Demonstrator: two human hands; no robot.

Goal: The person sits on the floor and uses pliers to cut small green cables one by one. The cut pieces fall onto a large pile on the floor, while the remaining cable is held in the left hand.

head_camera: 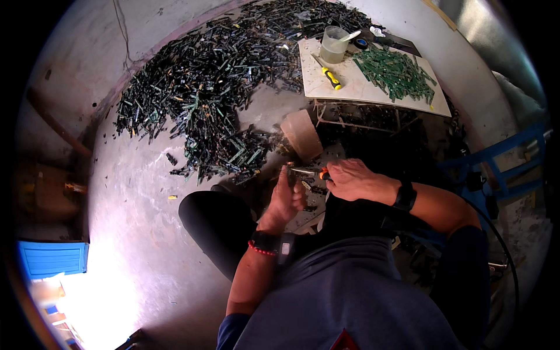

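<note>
My right hand [353, 180] grips the orange-and-black handle of a hand tool [306, 170], likely a screwdriver, whose metal shaft points left. Its tip meets my left hand [283, 197], where thumb and curled fingers hold a small part [290, 164] with a coppery end. Blur and the fingers hide most of that part. Just beyond both hands, a tan cardboard-like piece [302, 134] leans at a slant. Small dark scraps [311, 188] lie on the floor below the tool.
A large heap of dark electronic strips [210, 83] spreads along the wall. On a low white-topped table [317, 87] are green circuit-board strips [396, 74], a yellow-and-black screwdriver [329, 76], a plastic cup of liquid [333, 46] and a tape roll [361, 43]. A blue chair [503, 162] stands right.
</note>
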